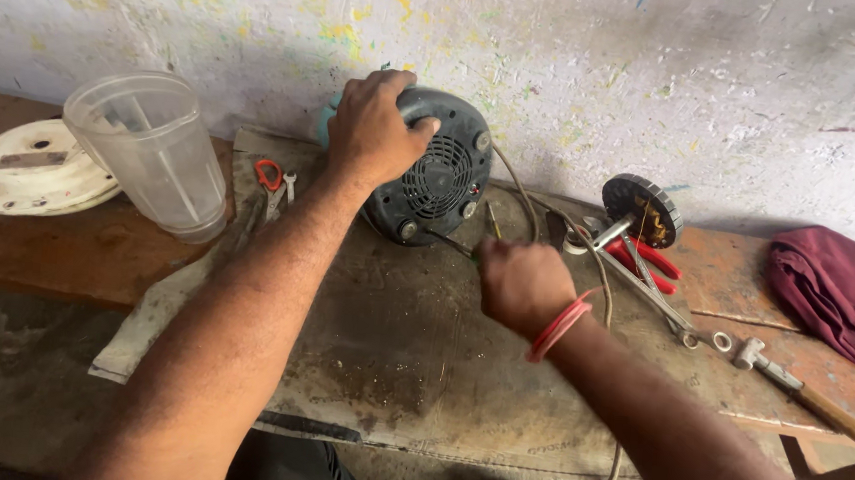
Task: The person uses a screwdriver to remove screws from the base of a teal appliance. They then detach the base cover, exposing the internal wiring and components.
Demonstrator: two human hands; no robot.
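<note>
Dark grey motor base, tipped on its side against the wall, steadied by the left hand clasped over its rim while the right hand closes around a screwdriver at its underside; a slipping tip could gouge the housing or jab toward the clear jar left of it.

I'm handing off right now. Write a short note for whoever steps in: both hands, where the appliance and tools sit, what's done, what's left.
Left hand: gripping the top edge of the dark grey blender motor base, which is tipped on its side with its vented underside facing you.
Right hand: closed on a screwdriver, tip at the lower edge of the underside.
Nearby: clear blender jar at left; red-handled pliers and hammer at right.
Done: base tipped and steadied.
Left: the bottom cover looks still fitted; whether the screws are out cannot be told.
</note>
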